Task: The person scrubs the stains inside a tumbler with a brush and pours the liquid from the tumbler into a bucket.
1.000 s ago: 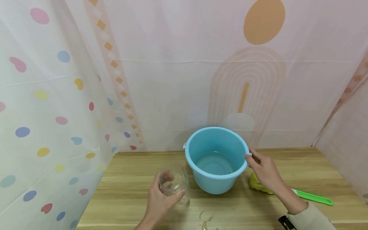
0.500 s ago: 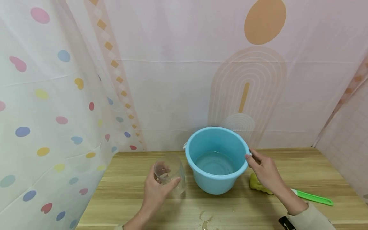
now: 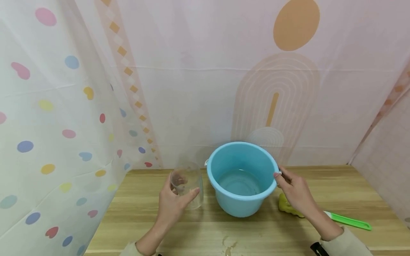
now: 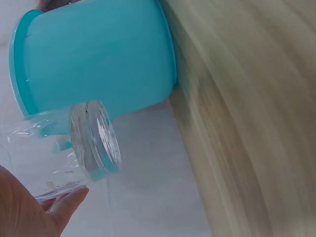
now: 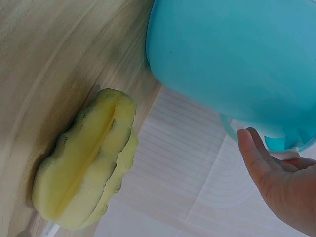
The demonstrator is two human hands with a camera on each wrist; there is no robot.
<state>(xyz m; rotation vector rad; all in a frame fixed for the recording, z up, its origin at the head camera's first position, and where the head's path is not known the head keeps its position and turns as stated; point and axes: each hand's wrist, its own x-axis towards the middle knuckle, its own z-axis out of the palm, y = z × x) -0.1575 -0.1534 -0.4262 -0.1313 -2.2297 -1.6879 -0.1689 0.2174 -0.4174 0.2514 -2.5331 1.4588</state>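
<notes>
My left hand [image 3: 171,208] grips a clear glass cup [image 3: 196,185], left of the light-blue bucket [image 3: 238,208]. The cup's thick base [image 4: 96,138] shows in the left wrist view, raised off the table, and no drink or other contents show inside it. A shallow layer of water [image 3: 239,182] lies in the bottom of the bucket, which stands upright. With thumb and fingers, my right hand [image 3: 298,192] holds the bucket's right rim beside the handle joint. Below that hand lies a yellow sponge brush [image 5: 86,163], its head resting on the table.
The brush's green handle [image 3: 350,221] points right across the wooden table [image 3: 141,213]. Small water spots [image 3: 229,247] lie near the front. A patterned curtain [image 3: 192,106] hangs behind and along both sides of the table.
My left hand has moved the glass cup back and slightly left, away from the front of the table. My right hand and the bucket have stayed in place.
</notes>
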